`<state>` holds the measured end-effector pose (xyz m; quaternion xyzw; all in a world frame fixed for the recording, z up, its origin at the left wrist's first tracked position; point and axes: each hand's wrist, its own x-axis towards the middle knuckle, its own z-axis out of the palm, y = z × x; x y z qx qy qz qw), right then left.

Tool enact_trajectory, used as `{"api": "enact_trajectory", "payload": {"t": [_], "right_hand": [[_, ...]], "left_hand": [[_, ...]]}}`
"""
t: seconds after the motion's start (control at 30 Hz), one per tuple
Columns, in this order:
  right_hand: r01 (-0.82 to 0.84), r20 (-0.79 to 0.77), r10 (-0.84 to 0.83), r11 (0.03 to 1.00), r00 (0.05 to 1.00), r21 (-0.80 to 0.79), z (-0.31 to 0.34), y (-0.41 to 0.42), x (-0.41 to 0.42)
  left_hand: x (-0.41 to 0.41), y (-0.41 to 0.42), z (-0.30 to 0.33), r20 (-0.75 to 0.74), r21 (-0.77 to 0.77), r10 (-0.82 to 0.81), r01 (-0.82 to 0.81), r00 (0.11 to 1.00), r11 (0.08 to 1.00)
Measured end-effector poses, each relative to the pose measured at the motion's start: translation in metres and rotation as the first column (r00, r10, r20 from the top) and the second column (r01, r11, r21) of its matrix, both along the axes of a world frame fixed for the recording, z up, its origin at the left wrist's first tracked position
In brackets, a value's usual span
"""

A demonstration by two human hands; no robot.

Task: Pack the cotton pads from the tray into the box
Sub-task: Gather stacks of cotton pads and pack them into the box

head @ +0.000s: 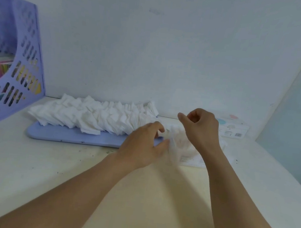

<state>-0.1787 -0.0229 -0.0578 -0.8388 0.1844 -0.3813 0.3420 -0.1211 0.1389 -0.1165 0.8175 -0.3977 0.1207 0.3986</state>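
Your cotton pads [93, 116] lay as a long overlapping row on the blue tray [73, 136], in the middle left of the frame. The long axis of the row ran from left to right, along the back wall, and the single pads leaned like fallen cards. The tray had the same long axis, and its near edge was a bare blue strip in front of the pads.

Your left hand [142, 146] rested at the right end of the tray, fingers curled, with the thumb and fingers against a blurred bunch of white pads; its grip seemed to hold them, but the blur did not let me be sure. Your right hand [200, 128] hovered just above, loosely clenched, and what it held I cannot tell.

The box [193, 155] stood under your hands, mostly hidden. A printed packet [233, 129] lay behind, near the wall. The purple file rack [11, 66] stood in the upper left. The table [29, 166] in front was wide and open.
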Motion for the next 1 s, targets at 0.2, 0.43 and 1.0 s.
{"api": "enact_trajectory", "payload": {"t": [0.2,0.43,1.0], "right_hand": [[-0.281,-0.004,0.281,0.959,0.960,0.047,0.003,0.050,0.008],[-0.135,-0.331,0.108,0.989,0.937,-0.060,-0.022,0.062,0.062],[-0.063,-0.648,0.048,0.998,0.760,0.000,0.001,0.057,0.083]], "left_hand": [[0.023,0.048,-0.015,0.070,0.070,0.110,-0.115,0.991,0.991],[0.039,0.054,-0.024,-0.006,0.110,0.022,-0.022,1.000,0.994],[0.045,0.062,-0.029,-0.061,-0.028,0.052,-0.054,0.997,0.998]]}}
